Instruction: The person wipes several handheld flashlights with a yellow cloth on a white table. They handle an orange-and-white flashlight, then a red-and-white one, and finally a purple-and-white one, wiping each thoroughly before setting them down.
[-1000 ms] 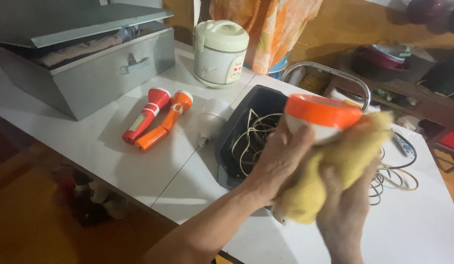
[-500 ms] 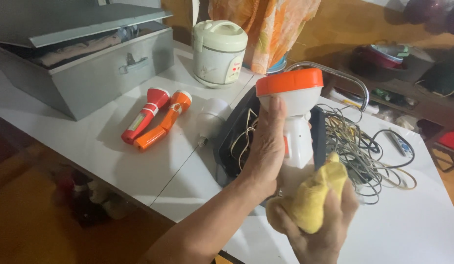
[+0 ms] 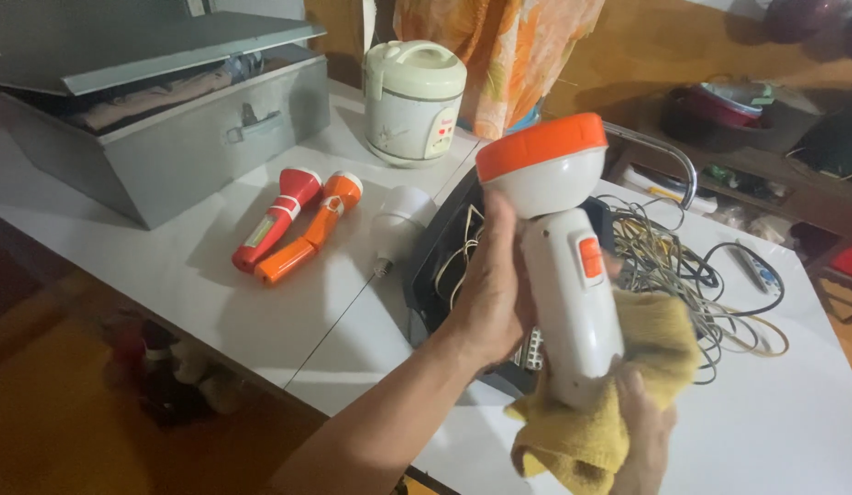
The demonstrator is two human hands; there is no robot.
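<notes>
i note the left hand (image 3: 493, 298) gripping the large white plastic torch with orange head (image 3: 559, 247) upright above the white counter (image 3: 261, 312); the right hand (image 3: 646, 435) clasps a yellow cloth (image 3: 619, 403) against its base. wiping step underway; next the cloth must travel up the handle.

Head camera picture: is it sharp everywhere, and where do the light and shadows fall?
Head view: the white torch, left hand and yellow cloth are fairly sharp; the white table is brightly lit, with soft shadows beside the two orange torches; the floor at lower left is dim and blurry.
</notes>
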